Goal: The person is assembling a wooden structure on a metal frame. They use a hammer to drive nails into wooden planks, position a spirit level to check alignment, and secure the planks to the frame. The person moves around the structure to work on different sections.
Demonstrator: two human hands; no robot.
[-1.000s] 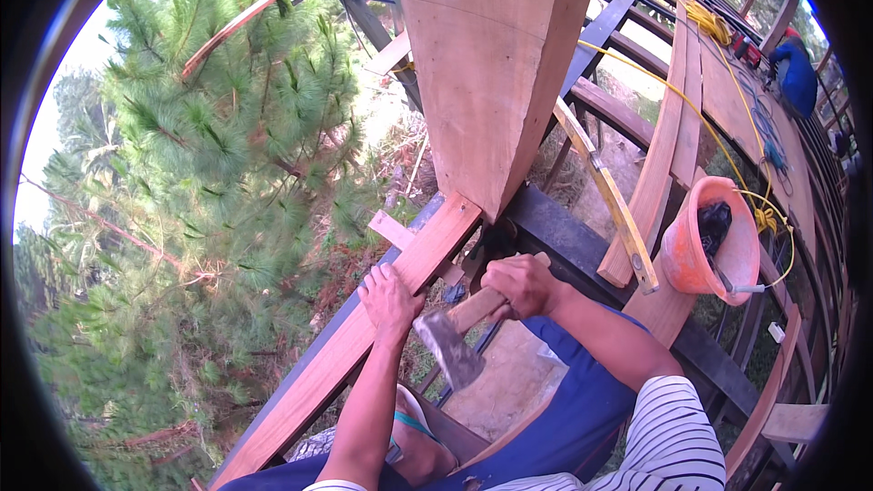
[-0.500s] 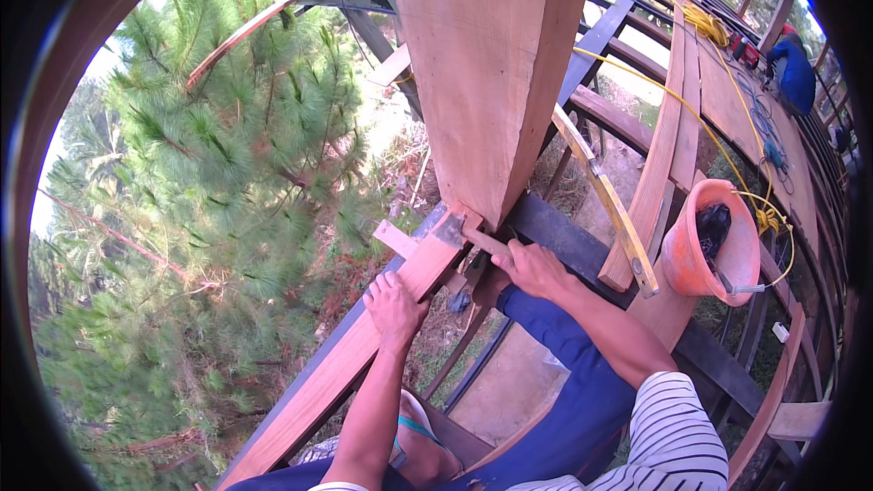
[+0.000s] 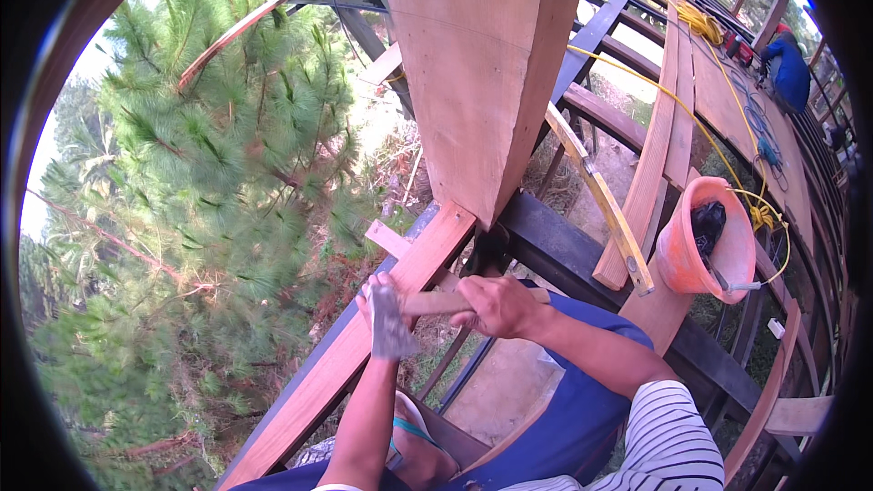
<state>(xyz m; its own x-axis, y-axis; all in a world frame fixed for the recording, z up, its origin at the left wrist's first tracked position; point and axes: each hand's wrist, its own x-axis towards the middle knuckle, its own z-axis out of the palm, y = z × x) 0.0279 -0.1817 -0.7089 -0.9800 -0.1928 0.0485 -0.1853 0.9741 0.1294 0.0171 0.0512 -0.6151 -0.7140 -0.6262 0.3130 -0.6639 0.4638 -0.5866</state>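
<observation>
My right hand (image 3: 498,305) is closed around the wooden handle (image 3: 435,303) of a hatchet. Its grey metal head (image 3: 391,325), slightly blurred, is raised over my left hand and wrist. My left hand (image 3: 365,297) rests on a reddish wooden plank (image 3: 332,359), fingers curled over it; the hatchet head hides much of this hand. The plank slants from the lower left up to the foot of a thick wooden post (image 3: 477,82). A short wood piece (image 3: 388,238) crosses beneath the plank near the post.
To the right hangs an orange bucket (image 3: 677,245) with a black bag inside. A yellow level (image 3: 607,205) leans near long boards (image 3: 644,182). Dark metal beams (image 3: 568,236) have open gaps with ground far below. Yellow cord (image 3: 700,23) and a person in blue (image 3: 789,73) are farther back.
My right hand has drawn the hatchet back from the plank's end by the post, down and left, until its head is over my left hand. My left hand stays on the plank.
</observation>
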